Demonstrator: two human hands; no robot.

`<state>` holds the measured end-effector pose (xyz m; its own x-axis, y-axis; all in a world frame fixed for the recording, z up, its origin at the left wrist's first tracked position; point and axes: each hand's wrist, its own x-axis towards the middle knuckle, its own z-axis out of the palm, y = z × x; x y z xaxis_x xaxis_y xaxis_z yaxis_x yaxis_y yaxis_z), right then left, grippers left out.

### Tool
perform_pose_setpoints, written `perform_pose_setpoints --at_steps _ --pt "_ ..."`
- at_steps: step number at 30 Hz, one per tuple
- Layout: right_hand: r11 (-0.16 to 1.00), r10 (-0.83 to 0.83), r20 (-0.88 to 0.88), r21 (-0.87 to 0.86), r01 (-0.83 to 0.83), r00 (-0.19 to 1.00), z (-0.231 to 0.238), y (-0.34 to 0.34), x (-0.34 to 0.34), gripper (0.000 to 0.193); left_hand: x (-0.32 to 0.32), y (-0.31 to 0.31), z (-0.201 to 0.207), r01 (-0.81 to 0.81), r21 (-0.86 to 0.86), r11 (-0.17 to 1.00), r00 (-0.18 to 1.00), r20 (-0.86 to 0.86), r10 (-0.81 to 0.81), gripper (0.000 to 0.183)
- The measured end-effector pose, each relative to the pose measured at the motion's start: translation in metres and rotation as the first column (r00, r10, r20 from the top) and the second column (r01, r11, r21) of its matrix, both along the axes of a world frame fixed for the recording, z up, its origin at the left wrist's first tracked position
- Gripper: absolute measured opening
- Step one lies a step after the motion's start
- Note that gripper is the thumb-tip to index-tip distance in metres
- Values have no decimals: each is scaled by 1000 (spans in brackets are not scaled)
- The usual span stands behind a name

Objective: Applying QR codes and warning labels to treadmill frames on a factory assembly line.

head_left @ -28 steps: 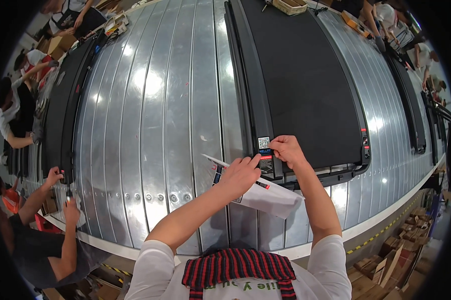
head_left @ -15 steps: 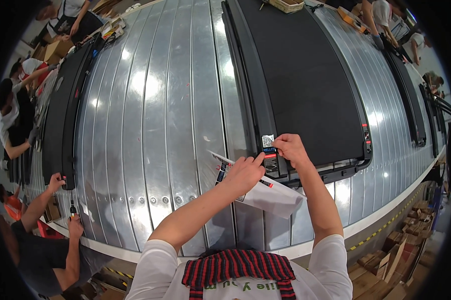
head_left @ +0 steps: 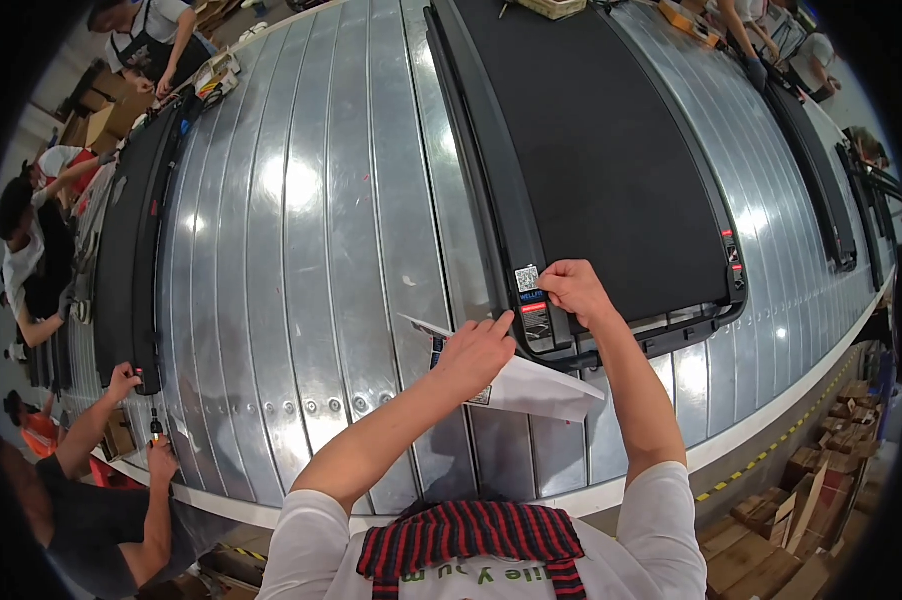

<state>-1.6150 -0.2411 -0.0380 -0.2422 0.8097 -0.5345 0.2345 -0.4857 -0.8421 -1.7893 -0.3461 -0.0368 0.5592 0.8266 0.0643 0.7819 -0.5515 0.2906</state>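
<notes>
- Right hand (head_left: 576, 288) just off centre, at about three o'clock: thumb and forefinger are pinching the right edge of a sticker (head_left: 527, 279), the other fingers curled in.
- And there's the sticker, white with a black square code, lying over the near left corner of a black treadmill (head_left: 601, 160); whether it is stuck down, one cannot tell.
- Just below it, at six o'clock from the sticker, a dark label (head_left: 536, 322) with a red band sits on the same frame.
- Left hand (head_left: 479, 350) now, at seven to eight o'clock from the sticker: forefinger stretched out, its tip close beside that label, the other fingers bent; what its thumb does cannot be told.
- Under that hand a white sheet (head_left: 546, 390) slants away towards four o'clock, partly hidden.
- The treadmill stretches up towards one o'clock on a shiny metal table (head_left: 321, 250).
- Over at eight o'clock, a co-worker (head_left: 101, 520) in a dark shirt has one hand up at a second treadmill (head_left: 126, 260).
- Cardboard boxes (head_left: 761, 560) are heaped at four o'clock, past the table's edge.
</notes>
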Motion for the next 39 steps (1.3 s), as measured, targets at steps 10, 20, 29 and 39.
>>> perform_pose_setpoints --at_steps 10,20,29,39 --pt "999 4 -45 36 -3 999 -8 -2 2 7 8 3 5 3 0 1000 1000 -31 -3 8" --pt "994 34 35 103 -37 999 -17 4 -2 7 14 21 11 -18 -161 987 993 -119 -1 7" --pt "784 -71 833 386 -486 548 -4 -3 2 32 32 27 20 71 -112 991 992 -101 -82 9" --pt "213 -423 746 634 -743 515 0 -70 -13 28 -30 -45 53 -10 -362 932 972 -221 -76 9"
